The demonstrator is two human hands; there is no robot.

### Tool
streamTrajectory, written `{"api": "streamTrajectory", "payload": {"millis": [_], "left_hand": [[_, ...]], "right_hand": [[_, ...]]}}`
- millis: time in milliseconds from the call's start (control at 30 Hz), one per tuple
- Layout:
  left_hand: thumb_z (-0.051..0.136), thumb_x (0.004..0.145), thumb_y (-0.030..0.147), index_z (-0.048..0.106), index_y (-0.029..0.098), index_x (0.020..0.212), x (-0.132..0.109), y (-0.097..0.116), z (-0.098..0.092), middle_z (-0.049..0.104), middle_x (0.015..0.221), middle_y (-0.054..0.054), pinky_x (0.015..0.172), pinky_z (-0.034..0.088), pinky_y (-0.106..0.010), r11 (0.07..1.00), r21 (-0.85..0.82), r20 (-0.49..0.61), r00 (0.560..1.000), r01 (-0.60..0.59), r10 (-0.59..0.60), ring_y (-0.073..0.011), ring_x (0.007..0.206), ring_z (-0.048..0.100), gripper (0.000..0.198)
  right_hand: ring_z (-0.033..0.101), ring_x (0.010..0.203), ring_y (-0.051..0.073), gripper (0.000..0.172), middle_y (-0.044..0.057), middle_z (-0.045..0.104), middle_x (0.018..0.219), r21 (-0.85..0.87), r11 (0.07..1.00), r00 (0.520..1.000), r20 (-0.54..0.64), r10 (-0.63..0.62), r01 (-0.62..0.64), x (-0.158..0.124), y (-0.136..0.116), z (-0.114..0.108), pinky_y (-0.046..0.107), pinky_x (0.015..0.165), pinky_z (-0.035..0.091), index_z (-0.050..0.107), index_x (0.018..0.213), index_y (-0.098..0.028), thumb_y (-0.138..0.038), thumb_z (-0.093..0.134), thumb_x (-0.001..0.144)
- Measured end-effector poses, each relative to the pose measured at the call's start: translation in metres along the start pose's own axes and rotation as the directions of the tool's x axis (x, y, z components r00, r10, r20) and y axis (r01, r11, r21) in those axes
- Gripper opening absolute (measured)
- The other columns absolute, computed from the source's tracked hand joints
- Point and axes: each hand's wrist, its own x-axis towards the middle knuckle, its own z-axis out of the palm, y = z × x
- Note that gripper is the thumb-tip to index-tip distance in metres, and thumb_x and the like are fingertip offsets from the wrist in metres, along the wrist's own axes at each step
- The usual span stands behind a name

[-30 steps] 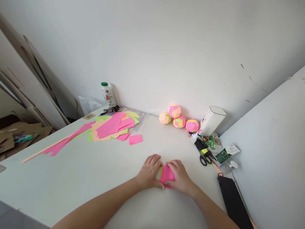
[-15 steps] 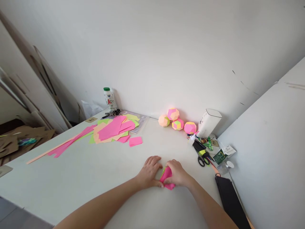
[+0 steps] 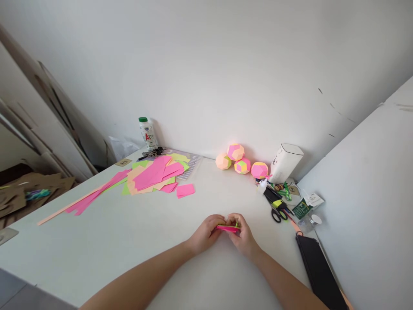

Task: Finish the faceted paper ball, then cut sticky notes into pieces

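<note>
My left hand [image 3: 206,234] and my right hand [image 3: 243,234] meet over the white table [image 3: 106,241], just in front of me. Between their fingertips they pinch a small folded piece of pink paper with a green edge [image 3: 227,227], seen edge-on and lifted slightly off the tabletop. Both hands have their fingers curled round it. Further back on the left lies a loose pile of pink, green and peach paper sheets [image 3: 155,174], with one small pink piece [image 3: 185,190] apart from it.
Several coloured paper balls [image 3: 240,161] sit against the wall beside a white box [image 3: 285,162]. Scissors [image 3: 278,211], pens and small packets lie at the right, with a black case [image 3: 319,271] nearer me. A bottle [image 3: 147,132] and keys [image 3: 151,151] stand at the back left.
The pink paper lay flat under my fingers a second ago. It has since been folded over and lifted, and now both hands pinch it edge-on a little further from me.
</note>
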Motion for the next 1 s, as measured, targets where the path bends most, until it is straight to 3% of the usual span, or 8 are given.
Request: {"api": "streamTrajectory", "payload": {"millis": [267,400,700,833,1000], "left_hand": [[0.048,0.089,0.018,0.046,0.021,0.121,-0.006,-0.004,0.0,0.062,0.115,-0.009,0.088,0.053,-0.04,0.992,0.04,0.007,0.992,0.122,-0.123,-0.0214,0.102,0.062,0.032],[0.048,0.09,0.019,0.037,0.022,0.128,-0.008,-0.007,0.001,0.059,0.118,-0.01,0.09,0.052,-0.04,0.994,-0.021,-0.012,0.994,0.105,-0.105,-0.0207,0.105,0.061,0.04],[0.041,0.091,0.014,0.034,0.022,0.131,-0.005,-0.008,-0.001,0.051,0.123,-0.012,0.09,0.051,-0.041,1.0,-0.029,-0.009,1.0,0.011,-0.012,-0.0209,0.107,0.056,0.042],[0.036,0.093,0.016,0.041,0.023,0.125,-0.005,-0.002,0.0,0.058,0.113,-0.009,0.089,0.051,-0.041,0.992,-0.047,-0.004,0.993,0.117,-0.117,-0.0207,0.102,0.058,0.033],[0.038,0.091,0.018,0.043,0.023,0.123,-0.009,-0.001,0.009,0.058,0.112,-0.009,0.087,0.053,-0.04,0.991,-0.052,-0.134,0.982,0.127,-0.133,-0.0212,0.101,0.059,0.033]], "right_hand": [[0.061,0.099,0.02,0.042,0.007,0.058,0.106,-0.009,1.0,1.0,0.013,-0.011,0.011,-0.002,0.002,-0.001,0.038,0.091,0.05,0.041,0.125,-0.026,-0.027,0.056,0.086],[0.06,0.103,0.02,0.048,0.008,0.057,0.112,-0.049,0.998,1.0,-0.005,-0.03,0.03,-0.002,0.004,-0.002,0.038,0.093,0.05,0.037,0.131,-0.026,-0.023,0.053,0.086],[0.053,0.116,0.024,0.049,0.012,0.051,0.125,-0.227,0.961,0.987,-0.011,-0.162,0.156,0.002,0.003,-0.004,0.044,0.1,0.046,0.039,0.132,-0.024,-0.013,0.046,0.085],[0.059,0.105,0.021,0.044,0.009,0.058,0.115,-0.301,0.922,0.969,0.05,-0.24,0.244,0.003,0.0,-0.001,0.041,0.093,0.051,0.046,0.127,-0.027,-0.009,0.038,0.087],[0.057,0.107,0.024,0.056,0.011,0.056,0.118,-0.43,0.845,0.947,0.11,-0.301,0.318,-0.003,0.001,0.004,0.043,0.089,0.052,0.038,0.138,-0.027,-0.007,0.037,0.086]]}}
